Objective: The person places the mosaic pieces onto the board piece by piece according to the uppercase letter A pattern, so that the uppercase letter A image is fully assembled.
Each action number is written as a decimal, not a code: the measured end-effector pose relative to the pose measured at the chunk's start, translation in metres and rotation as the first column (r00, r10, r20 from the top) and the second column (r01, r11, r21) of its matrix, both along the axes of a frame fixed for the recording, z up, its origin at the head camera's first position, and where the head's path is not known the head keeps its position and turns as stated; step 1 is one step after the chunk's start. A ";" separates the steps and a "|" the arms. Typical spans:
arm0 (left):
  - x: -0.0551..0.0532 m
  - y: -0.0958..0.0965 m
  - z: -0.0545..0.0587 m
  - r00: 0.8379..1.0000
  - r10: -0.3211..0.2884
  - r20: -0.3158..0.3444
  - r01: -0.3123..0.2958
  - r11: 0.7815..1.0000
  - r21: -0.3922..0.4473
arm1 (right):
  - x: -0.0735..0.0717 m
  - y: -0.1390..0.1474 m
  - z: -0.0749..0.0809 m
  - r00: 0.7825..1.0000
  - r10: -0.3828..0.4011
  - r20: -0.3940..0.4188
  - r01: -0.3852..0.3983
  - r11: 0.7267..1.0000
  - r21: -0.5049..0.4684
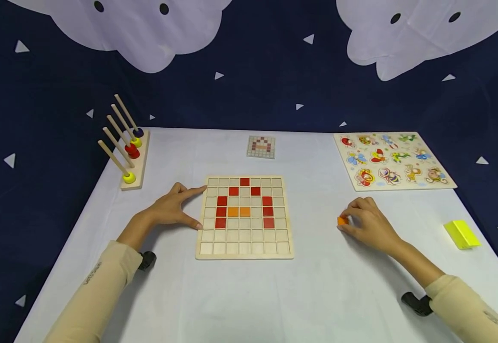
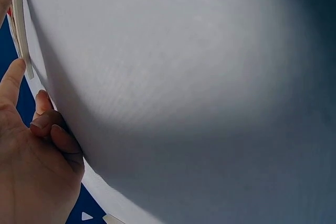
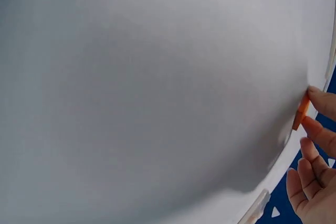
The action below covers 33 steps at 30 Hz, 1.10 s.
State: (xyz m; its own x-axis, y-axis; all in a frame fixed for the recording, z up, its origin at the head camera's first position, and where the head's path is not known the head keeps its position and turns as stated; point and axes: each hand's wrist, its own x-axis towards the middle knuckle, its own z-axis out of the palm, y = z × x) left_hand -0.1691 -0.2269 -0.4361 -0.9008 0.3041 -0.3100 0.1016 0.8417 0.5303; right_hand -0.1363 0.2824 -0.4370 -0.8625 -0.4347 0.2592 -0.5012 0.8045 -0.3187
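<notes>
A wooden grid board (image 1: 245, 257) lies flat in the middle of the table, with several red tiles (image 1: 221, 211) and two orange tiles (image 1: 238, 211) in its cells. Its left edge is touched by the thumb and index finger of my left hand (image 1: 170, 207), spread apart; in the left wrist view the other fingers (image 2: 50, 124) are bent. To the right of the board, my right hand (image 1: 370, 226) pinches an orange tile (image 1: 341, 221) between thumb and fingers. That orange tile (image 3: 301, 110) appears nearly edge-on in the right wrist view.
Behind the board lies a small pattern card (image 1: 260, 147). A peg stand with coloured rings (image 1: 143, 169) stands at the back left. At the back right lies an insect picture board (image 1: 392, 162). A yellow block (image 1: 462, 234) sits near the right table edge.
</notes>
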 end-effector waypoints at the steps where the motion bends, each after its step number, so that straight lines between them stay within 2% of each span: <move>1: 0.000 0.000 0.000 1.000 0.000 -0.001 0.000 1.000 0.000 | -0.001 -0.001 -0.001 1.000 0.004 -0.019 -0.004 1.000 0.001; 7: 0.000 0.001 0.001 1.000 0.000 -0.002 0.000 1.000 -0.004 | -0.007 -0.012 0.000 0.997 0.025 -0.073 -0.024 1.000 0.018; 19: 0.001 0.001 0.003 1.000 0.001 -0.005 -0.001 1.000 -0.004 | -0.023 -0.066 0.014 0.995 0.098 0.012 -0.098 0.995 -0.007; 26: 0.000 0.001 0.005 1.000 -0.003 -0.008 0.003 1.000 -0.001 | -0.029 -0.107 0.019 0.985 0.172 0.011 -0.171 0.984 -0.042; 33: 0.000 0.001 0.003 1.000 -0.005 -0.003 0.005 1.000 -0.007 | -0.033 -0.145 0.020 0.972 0.230 0.050 -0.227 0.972 -0.053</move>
